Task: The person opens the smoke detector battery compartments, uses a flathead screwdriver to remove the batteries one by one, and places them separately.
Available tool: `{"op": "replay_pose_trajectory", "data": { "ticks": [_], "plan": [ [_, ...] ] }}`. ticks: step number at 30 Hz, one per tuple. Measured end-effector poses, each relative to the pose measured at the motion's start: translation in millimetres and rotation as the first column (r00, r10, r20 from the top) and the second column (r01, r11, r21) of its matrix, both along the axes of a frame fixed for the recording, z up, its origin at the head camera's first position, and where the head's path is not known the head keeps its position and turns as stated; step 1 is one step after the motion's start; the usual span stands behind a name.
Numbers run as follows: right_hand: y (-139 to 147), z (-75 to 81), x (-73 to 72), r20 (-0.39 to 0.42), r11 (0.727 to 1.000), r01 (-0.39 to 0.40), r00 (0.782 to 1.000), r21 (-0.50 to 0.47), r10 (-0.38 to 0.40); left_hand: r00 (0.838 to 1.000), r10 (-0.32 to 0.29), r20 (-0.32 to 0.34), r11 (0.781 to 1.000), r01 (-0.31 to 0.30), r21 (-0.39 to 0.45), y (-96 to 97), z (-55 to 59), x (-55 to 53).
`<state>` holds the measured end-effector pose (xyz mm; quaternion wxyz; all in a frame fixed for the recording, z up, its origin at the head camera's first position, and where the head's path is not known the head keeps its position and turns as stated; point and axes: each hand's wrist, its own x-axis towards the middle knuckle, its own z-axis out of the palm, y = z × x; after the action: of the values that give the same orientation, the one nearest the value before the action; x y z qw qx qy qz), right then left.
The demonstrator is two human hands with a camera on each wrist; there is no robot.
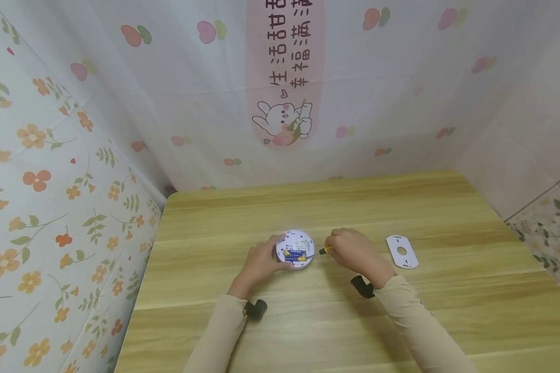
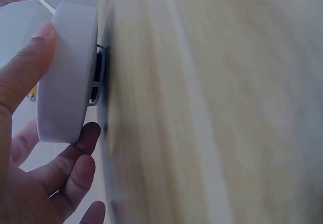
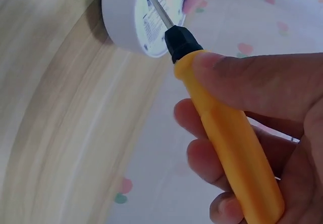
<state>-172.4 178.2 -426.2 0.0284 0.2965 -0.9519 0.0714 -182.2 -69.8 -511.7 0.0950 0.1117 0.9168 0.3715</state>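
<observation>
A round white smoke alarm (image 1: 291, 241) is tilted up over the table, its back facing me with blue-and-yellow batteries (image 1: 296, 256) in an uncovered compartment. My left hand (image 1: 261, 258) grips its rim, thumb on one side and fingers on the other. In the left wrist view the alarm's slotted front (image 2: 97, 77) faces the tabletop closely. My right hand (image 1: 354, 251) holds a screwdriver with a yellow handle (image 3: 234, 148) and black collar. Its metal shaft (image 3: 160, 8) reaches to the battery compartment, the tip right at the end of a battery.
A white mounting plate (image 1: 394, 244) with a round centre hole lies on the wooden table (image 1: 205, 228), right of my right hand. Patterned curtains (image 1: 186, 103) hang behind the table and on the left. Black camera mounts (image 1: 256, 309) sit on both wrists.
</observation>
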Motion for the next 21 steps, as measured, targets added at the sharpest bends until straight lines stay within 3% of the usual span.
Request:
{"op": "replay_pose_trajectory", "data": {
  "ticks": [12, 21],
  "plan": [
    [23.9, -27.5, -12.9, 0.204, 0.979, 0.06, 0.979, -0.194, -0.019, 1.0, 0.0, 0.013, 1.0, 0.0, -0.024, -1.6, 0.6, -1.2],
    [32.5, -41.8, -15.7, 0.267, 0.958, 0.1, 0.963, -0.269, -0.026, 1.0, -0.01, 0.014, 1.0, 0.01, -0.021, -2.1, -0.2, -1.6]
  ]
}}
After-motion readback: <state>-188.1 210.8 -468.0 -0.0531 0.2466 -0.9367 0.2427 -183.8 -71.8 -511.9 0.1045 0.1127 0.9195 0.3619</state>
